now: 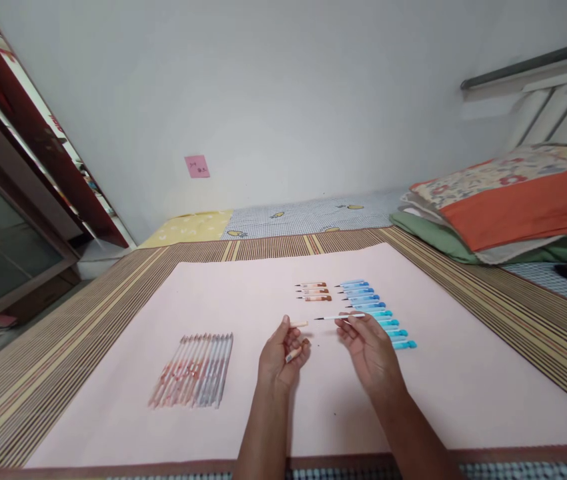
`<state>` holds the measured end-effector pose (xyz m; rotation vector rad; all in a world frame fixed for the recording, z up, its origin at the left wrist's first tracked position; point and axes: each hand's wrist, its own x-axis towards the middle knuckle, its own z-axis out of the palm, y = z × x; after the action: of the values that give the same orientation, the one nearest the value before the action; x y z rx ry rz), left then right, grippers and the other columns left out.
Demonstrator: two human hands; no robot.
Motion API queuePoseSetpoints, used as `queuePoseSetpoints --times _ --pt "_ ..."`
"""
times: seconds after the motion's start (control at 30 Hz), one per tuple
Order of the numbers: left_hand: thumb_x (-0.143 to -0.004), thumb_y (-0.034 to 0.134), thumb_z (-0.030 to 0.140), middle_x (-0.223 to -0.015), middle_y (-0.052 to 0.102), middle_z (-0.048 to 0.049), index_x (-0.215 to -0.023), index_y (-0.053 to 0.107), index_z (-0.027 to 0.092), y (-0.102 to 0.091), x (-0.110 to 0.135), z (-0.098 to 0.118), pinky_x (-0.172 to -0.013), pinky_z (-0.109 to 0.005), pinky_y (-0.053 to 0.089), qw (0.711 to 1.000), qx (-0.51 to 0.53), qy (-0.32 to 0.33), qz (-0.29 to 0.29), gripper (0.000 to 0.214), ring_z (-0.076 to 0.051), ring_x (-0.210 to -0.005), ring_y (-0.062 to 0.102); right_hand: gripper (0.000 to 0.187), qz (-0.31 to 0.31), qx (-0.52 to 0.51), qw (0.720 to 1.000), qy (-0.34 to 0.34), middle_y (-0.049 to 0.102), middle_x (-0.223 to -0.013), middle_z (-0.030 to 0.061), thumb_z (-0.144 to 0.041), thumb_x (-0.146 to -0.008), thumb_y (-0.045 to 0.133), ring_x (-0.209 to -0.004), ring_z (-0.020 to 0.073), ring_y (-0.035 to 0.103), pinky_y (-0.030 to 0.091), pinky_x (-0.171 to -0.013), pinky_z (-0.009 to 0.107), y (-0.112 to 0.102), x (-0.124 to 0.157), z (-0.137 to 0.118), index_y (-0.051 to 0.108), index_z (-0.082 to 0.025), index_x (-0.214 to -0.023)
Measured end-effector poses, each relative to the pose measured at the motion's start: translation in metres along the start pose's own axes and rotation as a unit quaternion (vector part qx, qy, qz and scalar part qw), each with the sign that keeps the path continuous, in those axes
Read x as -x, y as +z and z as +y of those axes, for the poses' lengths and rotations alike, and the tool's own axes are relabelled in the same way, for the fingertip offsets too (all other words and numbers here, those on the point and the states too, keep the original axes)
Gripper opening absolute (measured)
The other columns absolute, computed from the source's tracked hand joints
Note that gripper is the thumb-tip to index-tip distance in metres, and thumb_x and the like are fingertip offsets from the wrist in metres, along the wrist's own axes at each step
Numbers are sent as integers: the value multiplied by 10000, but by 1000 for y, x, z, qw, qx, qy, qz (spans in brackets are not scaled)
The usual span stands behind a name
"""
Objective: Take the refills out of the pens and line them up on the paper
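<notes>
My left hand is closed around small tan pen parts, one sticking out above the fingers and one near the palm. My right hand pinches a thin white refill that points left, its dark tip toward the left hand. Both hands hover over a pale pink sheet. Behind them lie three brown-ended pen pieces and a slanted row of several blue pen parts. A tight row of several pens lies to the left.
The pink sheet rests on a striped woven mat on a bed. Folded blankets and a pillow are piled at the right. A dark cabinet stands at the left; a pink note is on the wall.
</notes>
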<state>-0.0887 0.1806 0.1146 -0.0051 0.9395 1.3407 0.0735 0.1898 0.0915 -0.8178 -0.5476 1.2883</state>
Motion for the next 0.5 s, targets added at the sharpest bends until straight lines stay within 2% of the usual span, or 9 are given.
queuePoseSetpoints --times 0.1,0.2,0.3,0.37,0.43,0.5 --pt "-914 743 281 -633 653 -5 -741 612 127 -2 -3 -2 -546 -247 585 999 -23 18 -20 267 -60 -413 518 306 -17 -7 1000 19 688 -823 -21 -315 -664 867 -772 161 672 552 -737 318 4 2 0 660 -248 -878" --pt "-923 735 295 -630 641 10 -733 601 130 -4 -5 -4 -541 -237 573 998 -33 27 -37 285 -31 -378 447 236 -37 9 998 43 628 -773 -27 -302 -668 818 -718 152 631 536 -708 323 9 6 1 672 -230 -839" --pt "-892 772 305 -631 636 21 -745 597 137 -5 -6 -6 -552 -240 570 998 -42 30 -45 284 -25 -380 430 134 -49 122 991 19 588 -694 -23 -309 -728 722 -623 144 549 461 -599 297 13 9 0 687 -225 -826" --pt "-851 814 317 -620 629 26 -750 601 142 -5 -6 -7 -558 -236 564 997 -57 33 -48 294 -30 -395 449 144 -67 254 964 -50 641 -747 9 -318 -772 684 -673 173 565 445 -604 302 15 12 -3 716 -231 -881" --pt "-806 853 347 -585 608 31 -745 612 144 -4 -6 -9 -546 -223 547 994 -83 40 -50 321 -41 -409 472 180 -106 374 911 -141 705 -941 57 -334 -823 662 -833 218 621 481 -696 326 18 14 -8 737 -240 -957" --pt "-764 882 389 -537 569 39 -719 615 143 -3 -6 -10 -534 -206 526 992 -105 45 -56 366 -50 -422 489 198 -163 458 849 -208 703 -1090 81 -328 -878 621 -965 244 636 493 -799 349 22 17 -13 736 -249 -1018"
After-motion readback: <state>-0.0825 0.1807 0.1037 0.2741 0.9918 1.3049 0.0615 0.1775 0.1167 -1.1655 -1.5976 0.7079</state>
